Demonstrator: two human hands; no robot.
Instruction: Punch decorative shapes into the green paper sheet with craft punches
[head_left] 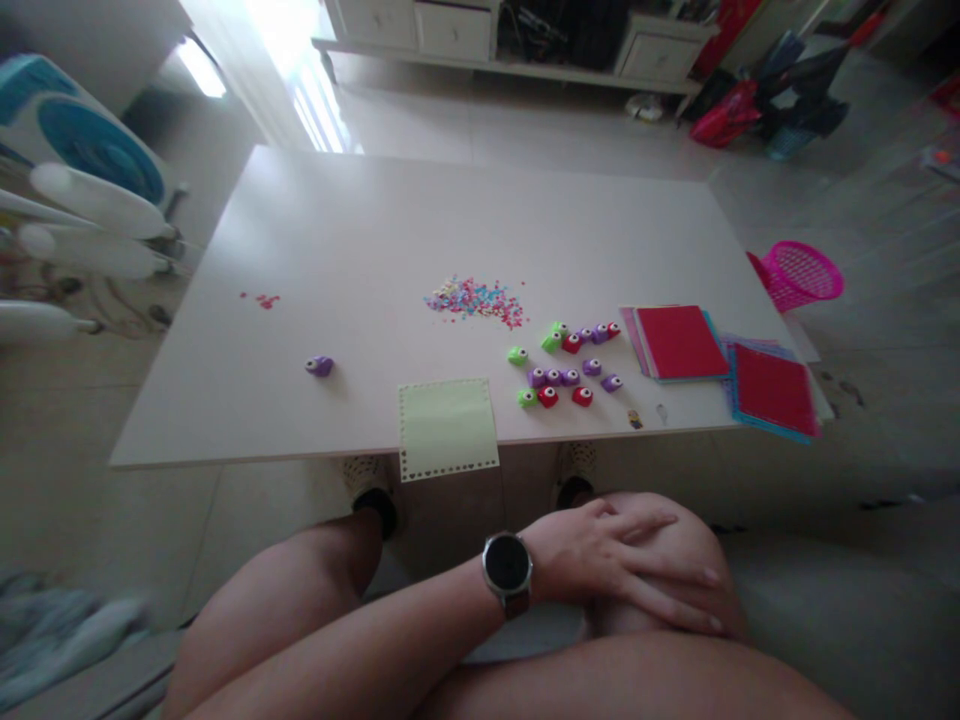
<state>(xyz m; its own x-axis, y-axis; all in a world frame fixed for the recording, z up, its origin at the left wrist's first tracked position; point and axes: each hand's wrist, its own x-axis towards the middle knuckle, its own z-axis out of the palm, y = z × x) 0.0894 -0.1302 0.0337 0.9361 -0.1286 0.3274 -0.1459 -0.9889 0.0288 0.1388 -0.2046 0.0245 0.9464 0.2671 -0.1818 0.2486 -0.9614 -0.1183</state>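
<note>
My left hand [626,570], with a round dark-faced watch [507,565] on its wrist, lies palm down across my right knee [686,545]. Its fingers are spread and it holds nothing. My right hand does not show. In front of me, a pale green sheet of paper [448,428] with small holes along three edges overhangs the table's near edge. To its right sit several small purple, green and red craft punches [553,377]. One purple craft punch [319,366] stands apart on the left. A pile of multicoloured paper bits [480,300] lies mid-table.
The white table [360,220] carries two stacks of coloured paper, one red-topped stack [681,342] and another stack [772,388] past the near edge. Red paper bits [268,301] lie left. Beyond are a pink basket [806,272], a white cabinet [454,32] and a blue-and-white appliance [90,135].
</note>
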